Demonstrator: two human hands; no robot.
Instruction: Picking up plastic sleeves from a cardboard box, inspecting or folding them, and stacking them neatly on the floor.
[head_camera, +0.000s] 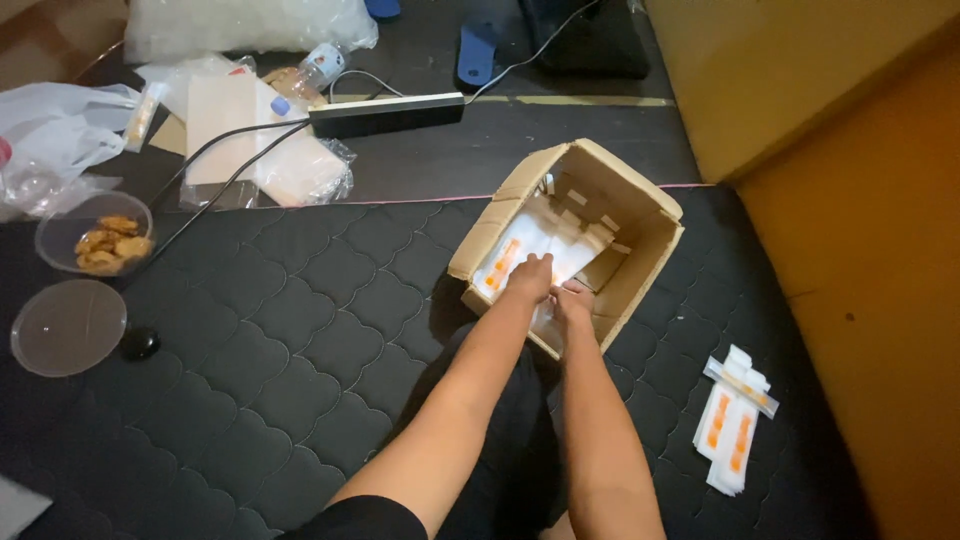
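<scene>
A brown cardboard box sits open on a dark quilted mat. Inside lie white packets with orange marks. Both my hands reach into the box at its near side. My left hand rests on the packets, fingers curled over them. My right hand is just beside it, low against the box's inner wall, fingers hidden among the packets. Whether either hand grips a packet is unclear.
A small stack of similar white-and-orange packets lies on the mat at right. At left are a clear bowl of snacks, its lid, plastic bags, a bottle and a power strip. A yellow wall stands at right.
</scene>
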